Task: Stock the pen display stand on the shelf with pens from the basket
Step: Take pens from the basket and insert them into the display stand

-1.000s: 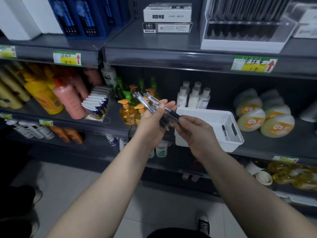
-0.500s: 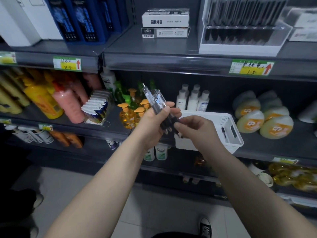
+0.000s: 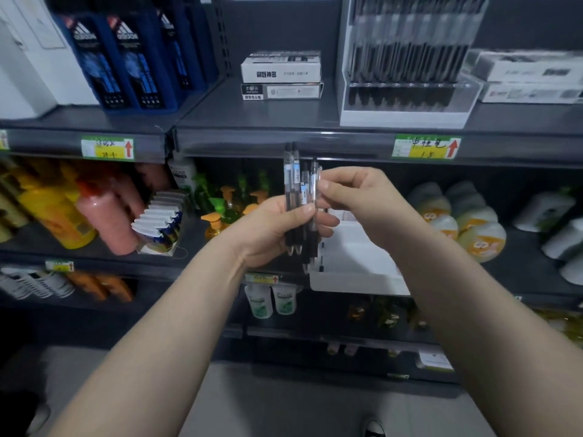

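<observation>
Upright, pens (image 3: 299, 203) between both hands (image 3: 318, 212).

A single wide-angle camera worn on the head looks forward and slightly down along both forearms at a dark store shelving unit close in front. The left hand (image 3: 274, 228) and right hand (image 3: 356, 197) meet near the centre of the frame, close to the lens, holding a bunch of pens (image 3: 299, 203) upright. The pen display stand (image 3: 403, 115) sits above them, at upper right on the top shelf (image 3: 252, 118). The white basket (image 3: 356, 279) sits just behind the hands, on the shelf below. Floor tiles (image 3: 284, 405) fill the bottom edge. Straight lines bow outward toward the corners. No second view is provided.
</observation>
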`<action>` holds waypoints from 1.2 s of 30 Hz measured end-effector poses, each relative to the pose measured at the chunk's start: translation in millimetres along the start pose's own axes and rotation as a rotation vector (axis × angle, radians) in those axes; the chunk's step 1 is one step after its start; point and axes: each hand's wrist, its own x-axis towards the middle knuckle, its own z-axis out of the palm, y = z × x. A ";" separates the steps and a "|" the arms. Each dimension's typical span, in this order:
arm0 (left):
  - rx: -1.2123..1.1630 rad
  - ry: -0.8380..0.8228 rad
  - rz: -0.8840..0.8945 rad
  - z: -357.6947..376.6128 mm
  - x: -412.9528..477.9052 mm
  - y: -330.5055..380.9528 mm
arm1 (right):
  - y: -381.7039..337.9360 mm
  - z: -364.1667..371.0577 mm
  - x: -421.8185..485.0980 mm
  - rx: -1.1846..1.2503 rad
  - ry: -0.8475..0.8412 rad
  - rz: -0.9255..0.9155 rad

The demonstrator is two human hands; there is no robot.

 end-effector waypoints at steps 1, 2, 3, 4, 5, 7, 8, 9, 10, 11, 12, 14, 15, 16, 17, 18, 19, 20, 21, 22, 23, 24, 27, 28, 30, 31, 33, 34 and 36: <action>-0.006 0.004 0.006 3.0 2.3 3.8 | -5.2 -1.7 2.3 0.022 0.018 0.012; -0.015 0.016 0.017 6.1 4.7 8.1 | -9.0 -4.7 5.8 0.030 0.053 0.019; -0.026 0.026 0.030 8.5 7.2 13.6 | -12.9 -8.2 9.4 0.031 0.090 0.014; -0.032 0.030 0.044 10.7 10.3 19.2 | -16.3 -11.8 13.7 0.033 0.124 0.003; -0.029 0.030 0.057 12.7 13.9 25.4 | -20.6 -15.8 17.4 0.041 0.154 -0.005; -0.007 0.023 0.072 16.3 23.3 38.4 | -32.1 -23.8 23.7 0.055 0.214 -0.022; 0.006 0.020 0.078 18.4 28.8 45.4 | -38.4 -28.2 26.4 0.062 0.239 -0.030; 0.017 0.021 0.084 20.8 35.3 52.9 | -45.4 -33.1 29.1 0.073 0.261 -0.041; 0.026 0.026 0.093 22.9 42.1 60.7 | -52.6 -38.6 32.3 0.080 0.281 -0.055; 0.038 0.036 0.103 25.4 49.1 69.2 | -61.0 -45.2 35.6 0.081 0.300 -0.074; 0.050 0.054 0.115 28.2 56.0 78.5 | -69.8 -52.3 39.3 0.076 0.321 -0.095; 0.076 0.094 0.142 34.6 69.7 98.8 | -89.5 -67.8 46.7 0.052 0.364 -0.142; 0.087 0.106 0.161 38.3 76.1 109.4 | -99.0 -76.1 50.5 0.032 0.382 -0.162; 0.102 0.118 0.183 42.0 82.5 119.5 | -108.2 -84.3 55.1 0.014 0.397 -0.180; 0.117 0.128 0.206 45.5 88.7 129.6 | -117.6 -91.8 59.3 0.000 0.408 -0.197; 0.128 0.140 0.230 48.8 94.7 139.3 | -126.8 -99.3 63.7 -0.005 0.417 -0.218; 0.133 0.155 0.253 52.0 100.5 148.8 | -135.9 -106.5 68.3 -0.002 0.426 -0.247; 0.133 0.169 0.274 55.1 105.9 158.0 | -144.8 -113.0 73.1 0.002 0.436 -0.280; 0.130 0.182 0.294 57.7 111.5 167.1 | -154.0 -119.5 77.7 0.004 0.448 -0.313; 0.122 0.191 0.312 60.1 116.8 176.1 | -162.6 -125.6 83.1 0.003 0.463 -0.344; 0.114 0.198 0.327 62.5 121.5 184.7 | -171.0 -132.3 88.5 0.001 0.481 -0.373; 0.109 0.204 0.338 64.5 126.1 192.9 | -178.8 -139.1 94.3 0.001 0.497 -0.402; 0.104 0.222 0.363 69.9 137.6 213.2 | -198.3 -158.6 113.3 -0.003 0.529 -0.470; 0.106 0.228 0.368 71.8 140.8 218.2 | -203.3 -164.0 120.5 -0.011 0.533 -0.491; 0.107 0.235 0.370 75.1 147.5 226.1 | -209.8 -172.8 136.2 -0.032 0.543 -0.521; 0.106 0.237 0.366 76.4 151.0 228.9 | -211.3 -176.6 144.3 -0.050 0.552 -0.528; 0.108 0.238 0.353 79.1 157.7 233.7 | -211.6 -183.2 161.3 -0.090 0.573 -0.535; 0.106 0.238 0.350 80.4 161.2 235.7 | -210.6 -185.9 169.6 -0.109 0.579 -0.536; 0.101 0.247 0.348 82.7 167.7 240.1 | -208.0 -189.6 183.7 -0.149 0.590 -0.535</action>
